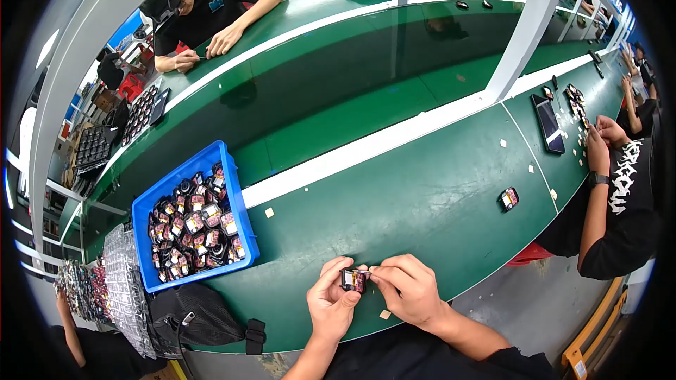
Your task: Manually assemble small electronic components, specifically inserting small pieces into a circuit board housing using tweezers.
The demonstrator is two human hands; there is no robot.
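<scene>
Near the front edge of the green table, my left hand (333, 300) grips a small black device (353, 281) with a white and pink label between thumb and fingers. My right hand (408, 287) is closed in a pinch on a thin, grey, stick-like tool (363, 272), whose far end meets the device's upper edge. The exact kind of tool is too small to make out. A similar black device (508, 199) lies alone on the table to the right.
A blue bin (248, 239) full of similar devices stands on the left. A black bag (193, 313) lies at the table's front left, beside bubble-wrap sheets (125, 288). Small pale squares (385, 314) dot the table. Co-workers sit across and at right; a grey post (524, 35) rises between.
</scene>
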